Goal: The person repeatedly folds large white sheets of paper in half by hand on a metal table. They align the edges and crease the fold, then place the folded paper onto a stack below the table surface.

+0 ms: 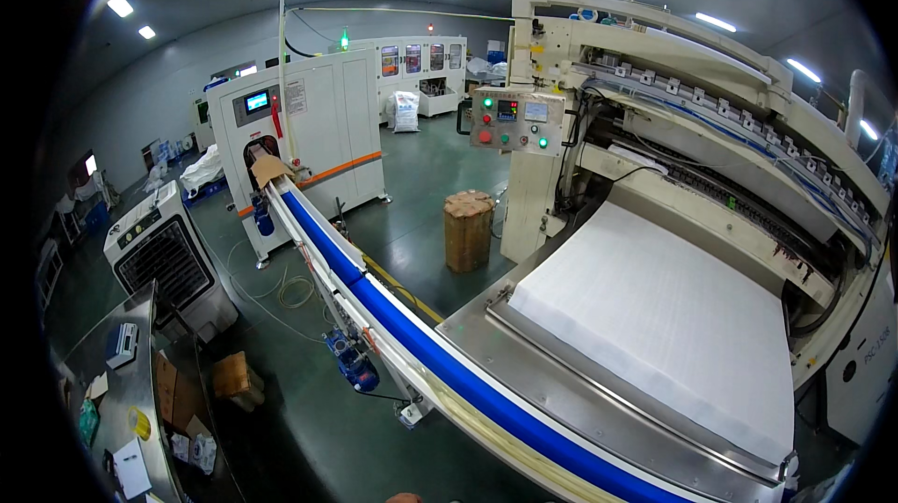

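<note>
Neither of my hands can be made out. A small rounded shape [404, 498] just shows at the lower edge, too little of it to tell what it is. In front of me a narrow blue conveyor belt [402, 339] slants from the lower right up to a white cabinet machine [337, 110]. To the right of the belt, a thick stack of white sheets [664, 316] lies on a steel table [486, 344]. The stack's far end reaches under a large cream-coloured press [720, 161]. A control panel [517, 119] with lit buttons hangs at its left side.
A brown wrapped bundle [469, 232] stands on the floor behind the belt. At left are an air cooler [168, 260] and a bench [159, 409] with papers and tape. A blue motor [351, 361] juts below the belt. Hoses [297, 292] lie on the green floor.
</note>
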`<state>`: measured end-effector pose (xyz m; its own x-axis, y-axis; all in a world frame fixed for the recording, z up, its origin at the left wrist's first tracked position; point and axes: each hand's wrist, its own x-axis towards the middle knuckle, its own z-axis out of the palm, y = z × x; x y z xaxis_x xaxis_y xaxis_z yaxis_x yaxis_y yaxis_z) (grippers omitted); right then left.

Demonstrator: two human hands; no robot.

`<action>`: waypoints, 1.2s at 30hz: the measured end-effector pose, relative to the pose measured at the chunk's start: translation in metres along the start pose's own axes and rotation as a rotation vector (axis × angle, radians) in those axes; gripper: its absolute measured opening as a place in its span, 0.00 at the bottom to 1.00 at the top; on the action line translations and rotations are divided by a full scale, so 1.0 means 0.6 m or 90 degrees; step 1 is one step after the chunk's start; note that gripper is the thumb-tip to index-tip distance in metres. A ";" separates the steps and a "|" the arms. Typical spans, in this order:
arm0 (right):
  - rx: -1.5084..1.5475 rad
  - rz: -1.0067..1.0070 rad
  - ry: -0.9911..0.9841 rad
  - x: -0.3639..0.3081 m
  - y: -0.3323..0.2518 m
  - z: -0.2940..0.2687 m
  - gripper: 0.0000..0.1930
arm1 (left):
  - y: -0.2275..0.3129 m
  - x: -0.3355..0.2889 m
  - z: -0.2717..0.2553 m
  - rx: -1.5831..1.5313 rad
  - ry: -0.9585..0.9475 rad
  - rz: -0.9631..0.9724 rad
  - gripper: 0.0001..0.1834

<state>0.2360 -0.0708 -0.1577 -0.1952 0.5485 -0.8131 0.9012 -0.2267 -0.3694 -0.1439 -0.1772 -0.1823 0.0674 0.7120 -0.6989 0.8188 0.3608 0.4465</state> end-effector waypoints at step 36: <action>-0.002 0.020 -0.003 0.006 0.024 -0.005 0.13 | -0.003 0.020 0.005 0.010 -0.021 0.000 0.24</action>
<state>0.2495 -0.0699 -0.1648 -0.1693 0.5371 -0.8264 0.9082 -0.2406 -0.3424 -0.1432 -0.1712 -0.1929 0.0862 0.6914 -0.7174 0.8280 0.3508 0.4376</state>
